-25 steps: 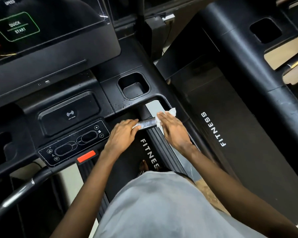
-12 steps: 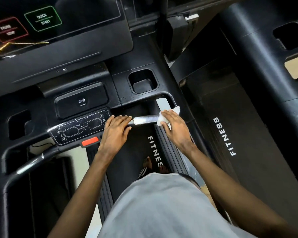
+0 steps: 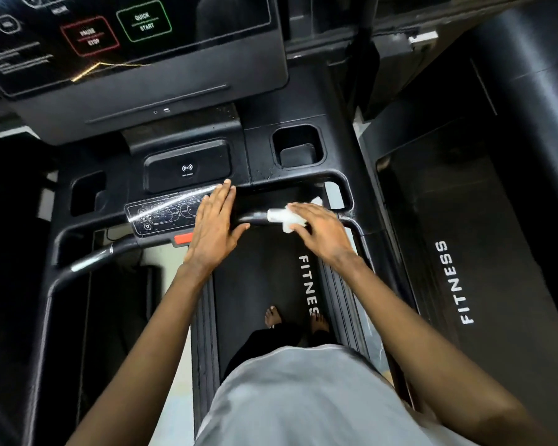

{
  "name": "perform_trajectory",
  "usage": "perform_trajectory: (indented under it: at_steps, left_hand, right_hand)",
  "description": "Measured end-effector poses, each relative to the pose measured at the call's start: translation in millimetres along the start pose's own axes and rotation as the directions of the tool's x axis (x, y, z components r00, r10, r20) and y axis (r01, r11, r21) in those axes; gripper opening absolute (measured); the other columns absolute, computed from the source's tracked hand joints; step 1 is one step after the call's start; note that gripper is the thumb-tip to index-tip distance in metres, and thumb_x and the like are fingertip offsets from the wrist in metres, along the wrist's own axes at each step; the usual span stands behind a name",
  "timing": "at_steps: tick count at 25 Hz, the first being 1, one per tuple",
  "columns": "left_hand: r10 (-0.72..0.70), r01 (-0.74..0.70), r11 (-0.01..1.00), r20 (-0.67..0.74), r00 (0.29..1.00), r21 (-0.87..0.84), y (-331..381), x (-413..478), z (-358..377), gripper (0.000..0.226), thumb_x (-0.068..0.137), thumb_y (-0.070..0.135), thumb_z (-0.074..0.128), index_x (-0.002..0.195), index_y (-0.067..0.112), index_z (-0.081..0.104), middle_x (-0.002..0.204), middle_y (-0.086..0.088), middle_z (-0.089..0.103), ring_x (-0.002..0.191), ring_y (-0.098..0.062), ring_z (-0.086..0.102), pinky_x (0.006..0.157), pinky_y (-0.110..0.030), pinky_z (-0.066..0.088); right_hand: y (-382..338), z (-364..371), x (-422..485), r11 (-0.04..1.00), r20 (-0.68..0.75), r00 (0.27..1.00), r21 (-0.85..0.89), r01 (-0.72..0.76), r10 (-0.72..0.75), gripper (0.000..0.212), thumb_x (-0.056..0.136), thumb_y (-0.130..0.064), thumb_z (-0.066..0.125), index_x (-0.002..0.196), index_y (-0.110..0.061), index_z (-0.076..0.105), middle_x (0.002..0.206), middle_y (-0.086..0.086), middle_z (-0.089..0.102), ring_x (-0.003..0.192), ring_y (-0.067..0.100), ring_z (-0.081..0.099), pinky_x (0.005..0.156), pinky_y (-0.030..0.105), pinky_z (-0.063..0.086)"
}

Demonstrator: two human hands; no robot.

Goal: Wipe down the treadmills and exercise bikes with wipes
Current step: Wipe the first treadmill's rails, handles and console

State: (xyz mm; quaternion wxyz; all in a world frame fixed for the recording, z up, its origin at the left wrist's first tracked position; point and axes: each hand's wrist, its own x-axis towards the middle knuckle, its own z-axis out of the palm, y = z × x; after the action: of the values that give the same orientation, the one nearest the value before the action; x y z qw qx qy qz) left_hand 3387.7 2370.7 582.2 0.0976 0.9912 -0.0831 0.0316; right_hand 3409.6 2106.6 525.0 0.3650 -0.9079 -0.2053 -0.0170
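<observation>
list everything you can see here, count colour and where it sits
console screen: 1, black, top left
quick start button: 1, green outline, on the screen
pause stop button: 1, red outline, left of quick start
charging pad: 1, black, below the console
cup holders: 2, black, either side of the pad
control panel: 1, black, glossy, below the pad
tab: 1, red, under the panel
handlebar: 1, black and silver, between the hands
wipe: 1, white, on the handlebar
treadmill belts: 2, black, underfoot and right
shirt: 1, grey, bottom centre
feet: 2, bare, on the belt
left hand: flat on the panel
right hand: presses the wipe
</observation>
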Motion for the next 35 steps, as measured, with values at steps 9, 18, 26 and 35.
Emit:
perform_trajectory:
  at_steps: [9,18,26,35]
  left_hand:
    - [-0.054,0.054,0.998,-0.004,0.999,-0.043,-19.0,-0.1,-6.7,0.098,0.085,0.038,0.078,0.160,0.011,0.020,0.168,-0.008,0.014,0.155,-0.026,0.011,0.124,-0.044,0.012]
    - [-0.054,0.055,0.998,0.030,0.998,-0.016,-47.8,-5.9,-17.7,0.104,0.084,0.048,0.076,0.162,0.021,0.012,0.168,-0.003,0.016,0.155,-0.021,0.008,0.125,-0.043,0.003]
    - [0.013,-0.013,0.999,0.006,1.000,-0.032,-54.3,-5.5,-21.2,0.102,0.084,0.050,0.075,0.161,0.020,0.015,0.166,-0.005,0.021,0.154,-0.023,0.013,0.123,-0.038,-0.002]
    - [0.087,-0.086,0.995,0.025,0.996,-0.047,-73.1,-9.4,-26.1,0.101,0.086,0.047,0.075,0.161,0.017,0.016,0.167,-0.004,0.019,0.155,-0.020,0.010,0.125,-0.042,0.001]
  right_hand:
    - [-47.2,38.4,17.0,1.000,-0.024,0.999,-0.013,0.028,-0.029,0.039,0.098,-0.021,0.058,0.136,-0.019,0.061,0.142,-0.005,0.058,0.135,0.015,0.049,0.117,0.033,0.034]
    - [-65.2,42.8,2.1,0.992,-0.138,0.984,-0.050,-0.117,0.109,0.034,0.103,-0.019,0.052,0.136,-0.014,0.062,0.141,0.000,0.060,0.136,0.015,0.048,0.121,0.031,0.029]
    - [-24.1,-9.9,-31.5,0.820,-0.357,0.749,0.099,-0.563,0.558,0.030,0.099,-0.011,0.048,0.126,-0.009,0.062,0.127,0.012,0.053,0.117,0.026,0.050,0.102,0.030,0.040]
    - [-56.4,18.5,-15.3,0.841,-0.450,0.713,0.217,-0.496,0.537,0.023,0.096,-0.005,0.056,0.113,-0.003,0.071,0.110,0.008,0.058,0.098,0.018,0.062,0.092,0.009,0.043]
